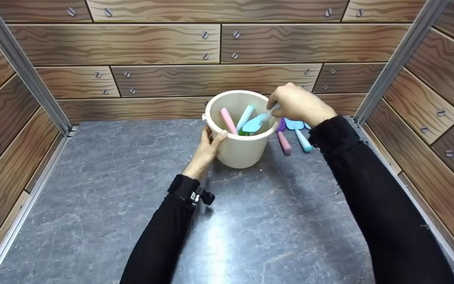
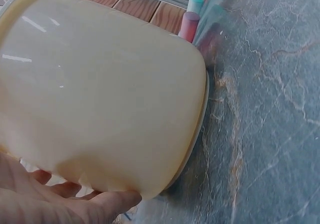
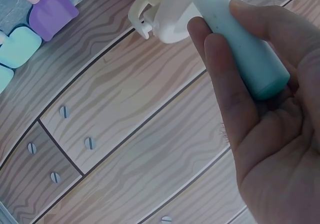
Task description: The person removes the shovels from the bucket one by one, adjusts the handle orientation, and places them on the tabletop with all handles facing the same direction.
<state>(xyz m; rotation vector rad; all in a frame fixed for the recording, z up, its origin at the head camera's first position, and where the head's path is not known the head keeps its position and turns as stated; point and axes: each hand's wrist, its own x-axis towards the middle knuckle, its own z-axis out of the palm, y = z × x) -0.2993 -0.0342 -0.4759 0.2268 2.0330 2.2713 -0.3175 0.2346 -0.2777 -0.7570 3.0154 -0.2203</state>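
A cream plastic bucket [image 1: 239, 154] stands upright on the grey floor. My left hand [image 1: 205, 152] holds its left side, thumb near the rim and fingers along the wall, as the left wrist view also shows. Over the bucket's right rim, my right hand [image 1: 296, 103] grips a light blue toy shovel [image 3: 245, 48] by its handle, with the blue blade pointing down into the opening. Inside the bucket a pink handle [image 1: 228, 120] and a light turquoise handle [image 1: 246, 117] lean upward, with a bit of green [image 1: 244, 133] below them.
Right of the bucket lie a purple shovel [image 3: 54, 14] with a pink handle and a blue shovel [image 1: 303, 141] with a turquoise handle. Another blue shovel [image 3: 4, 77] is partly hidden beside them. Wood-patterned walls [image 1: 164, 43] enclose the back and sides.
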